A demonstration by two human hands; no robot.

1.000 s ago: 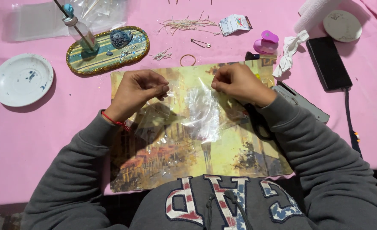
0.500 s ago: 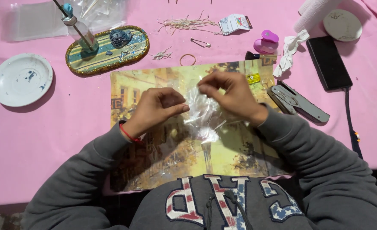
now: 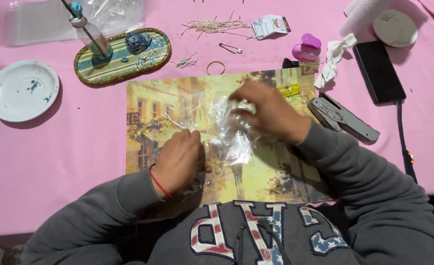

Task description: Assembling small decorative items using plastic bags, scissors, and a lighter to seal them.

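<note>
A clear plastic bag lies crumpled near the middle of a painted street-scene mat on the pink tablecloth; the right hand, at about one o'clock from the mat's centre, is curled over the bag's upper part with its fingers bent down into the plastic, gripping it; the left hand, at about seven o'clock, lies knuckles-up with its fingers folded onto the bag's lower left edge, pressing it to the mat, though whether it pinches the film cannot be told; a red string band circles that wrist.

At three o'clock, just off the mat's right edge, sits a grey stapler; beyond it, at two o'clock, a black phone with its cable running down the cloth; a pink paper punch stands at one o'clock beside a twisted white tissue.

At twelve o'clock are a rubber band, a safety pin and a tangle of pale threads; at eleven o'clock an oval glittered tray carries a small glass bottle; at nine o'clock, well apart, lies a white saucer with blue flecks.
</note>
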